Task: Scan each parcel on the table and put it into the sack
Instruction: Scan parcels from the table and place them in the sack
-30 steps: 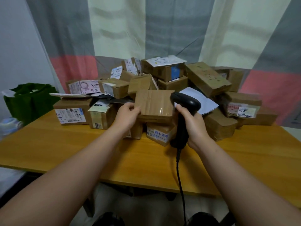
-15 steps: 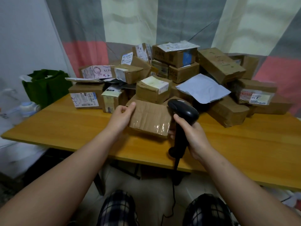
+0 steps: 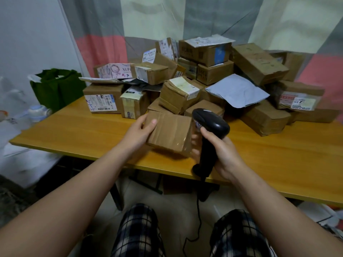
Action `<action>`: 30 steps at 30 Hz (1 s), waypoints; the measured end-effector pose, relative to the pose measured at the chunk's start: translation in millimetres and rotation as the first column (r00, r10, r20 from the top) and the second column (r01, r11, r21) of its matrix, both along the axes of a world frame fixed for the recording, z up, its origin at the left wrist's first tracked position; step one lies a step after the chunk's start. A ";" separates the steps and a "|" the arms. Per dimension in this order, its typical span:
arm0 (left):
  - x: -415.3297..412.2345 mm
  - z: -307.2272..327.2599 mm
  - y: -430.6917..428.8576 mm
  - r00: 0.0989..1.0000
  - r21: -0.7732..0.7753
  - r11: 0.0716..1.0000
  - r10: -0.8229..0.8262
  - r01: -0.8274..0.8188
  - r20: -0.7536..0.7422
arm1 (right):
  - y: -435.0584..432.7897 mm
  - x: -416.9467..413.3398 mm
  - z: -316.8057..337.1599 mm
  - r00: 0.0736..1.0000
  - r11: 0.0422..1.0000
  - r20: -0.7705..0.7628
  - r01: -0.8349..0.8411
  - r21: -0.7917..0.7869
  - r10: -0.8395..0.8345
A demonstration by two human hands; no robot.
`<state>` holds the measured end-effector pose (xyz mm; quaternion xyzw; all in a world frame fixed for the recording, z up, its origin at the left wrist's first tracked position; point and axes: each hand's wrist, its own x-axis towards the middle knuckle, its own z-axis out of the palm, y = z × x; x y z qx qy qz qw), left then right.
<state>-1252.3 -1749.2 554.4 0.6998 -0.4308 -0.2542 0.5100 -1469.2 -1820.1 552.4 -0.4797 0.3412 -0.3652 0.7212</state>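
Parcels [image 3: 258,64] crowd the table [image 3: 83,134], seemingly almost all left to scan. One left hand [image 3: 138,133] grips a brown box [image 3: 169,133]; the right hand [image 3: 225,156] clasps the scanner [image 3: 210,125] beside it.

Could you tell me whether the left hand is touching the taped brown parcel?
Touching: the head view shows the left hand gripping the parcel at its left edge, thumb on top.

The box [image 3: 169,133] is plain brown cardboard with clear tape across it (the tape glints near the lower right corner). It is tilted, gripped by the left hand [image 3: 138,132] over the table's [image 3: 83,130] front edge. The black scanner [image 3: 209,138] stands upright in the right hand [image 3: 222,154], touching the box's right side. The pile [image 3: 213,75] of parcels lies behind. The green sack [image 3: 55,88] stands by the far left corner.
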 end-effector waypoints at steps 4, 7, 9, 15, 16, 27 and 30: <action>0.4 -5.2 6.5 0.992 -0.093 0.995 0.025 -0.037 -0.124 | 4.5 7.1 1.1 0.993 0.993 0.043 0.112 0.031 -0.113; -1.8 -8.1 10.5 0.968 -0.112 0.989 0.069 -0.098 -0.240 | 10.8 14.4 -2.3 0.989 0.989 0.036 0.142 0.032 -0.143; 0.4 -11.0 12.9 0.970 -0.140 0.984 0.077 -0.111 -0.232 | 13.6 16.7 -3.8 0.988 0.988 0.026 0.151 0.000 -0.151; 5.3 -5.0 24.0 0.965 -0.150 0.985 0.047 -0.088 -0.258 | 20.0 18.3 0.8 0.991 0.986 0.045 0.130 -0.103 -0.126; 5.1 -5.3 24.4 0.954 -0.143 0.983 0.065 -0.111 -0.294 | 21.2 18.6 -0.8 0.993 0.984 0.033 0.121 -0.131 -0.118; 3.3 -18.9 23.4 0.972 -0.034 0.995 0.084 -0.094 -0.221 | 38.0 22.3 -22.4 0.994 0.985 -0.054 0.091 -0.144 -0.099; 4.9 -10.7 28.8 0.979 -0.085 0.996 -0.032 0.015 -0.203 | 33.6 19.1 -9.0 0.993 0.979 0.013 0.119 -0.168 -0.119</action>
